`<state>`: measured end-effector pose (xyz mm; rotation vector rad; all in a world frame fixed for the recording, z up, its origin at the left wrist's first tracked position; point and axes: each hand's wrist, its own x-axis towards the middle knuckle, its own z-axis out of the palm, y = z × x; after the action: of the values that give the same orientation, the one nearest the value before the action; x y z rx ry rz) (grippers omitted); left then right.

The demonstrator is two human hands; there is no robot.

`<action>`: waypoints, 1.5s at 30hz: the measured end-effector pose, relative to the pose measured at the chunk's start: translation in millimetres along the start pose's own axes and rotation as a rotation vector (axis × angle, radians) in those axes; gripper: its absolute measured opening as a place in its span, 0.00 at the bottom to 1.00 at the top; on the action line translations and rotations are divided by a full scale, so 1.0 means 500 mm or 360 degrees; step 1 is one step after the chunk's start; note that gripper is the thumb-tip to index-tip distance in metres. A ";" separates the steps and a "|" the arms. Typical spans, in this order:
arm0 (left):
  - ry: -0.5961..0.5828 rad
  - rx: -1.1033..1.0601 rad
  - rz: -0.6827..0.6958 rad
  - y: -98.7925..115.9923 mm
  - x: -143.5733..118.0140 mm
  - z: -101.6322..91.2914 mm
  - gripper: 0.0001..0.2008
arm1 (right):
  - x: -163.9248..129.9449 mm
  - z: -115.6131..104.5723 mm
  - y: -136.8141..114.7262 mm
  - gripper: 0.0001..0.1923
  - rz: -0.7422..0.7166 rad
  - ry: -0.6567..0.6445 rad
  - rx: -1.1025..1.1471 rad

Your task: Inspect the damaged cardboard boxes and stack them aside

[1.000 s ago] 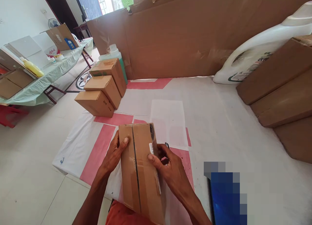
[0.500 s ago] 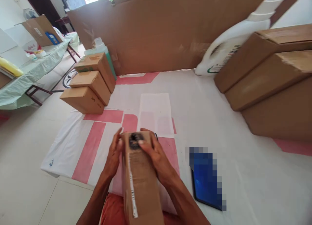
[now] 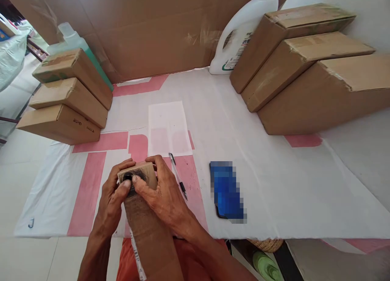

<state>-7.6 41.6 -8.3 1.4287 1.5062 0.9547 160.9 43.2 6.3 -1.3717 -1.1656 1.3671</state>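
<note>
Head view: your left hand (image 3: 114,197) and right hand (image 3: 158,191) are clamping the cardboard box (image 3: 146,228), now tipped end-up at 6 o'clock on the worktop (image 3: 274,183), where a second ago it lay flat. Pen (image 3: 178,181) lying just beside, at 3 o'clock.

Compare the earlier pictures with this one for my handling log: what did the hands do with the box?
The cardboard box was turned from lying broad face up to standing on edge, its narrow end face now toward the camera. Left hand and right hand moved from its sides to that end, both still gripping. The pen is now uncovered. The stacked boxes, phone and white jug stayed put.
</note>
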 end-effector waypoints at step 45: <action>-0.0677 -0.0321 0.0338 0.010 0.019 0.031 0.44 | -0.087 -0.108 0.014 0.10 -0.0754 0.0209 -0.0089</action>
<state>8.7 51.3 -9.9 1.5457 0.9366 0.8330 216.3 1.6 10.1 -1.1093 -1.3414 0.9012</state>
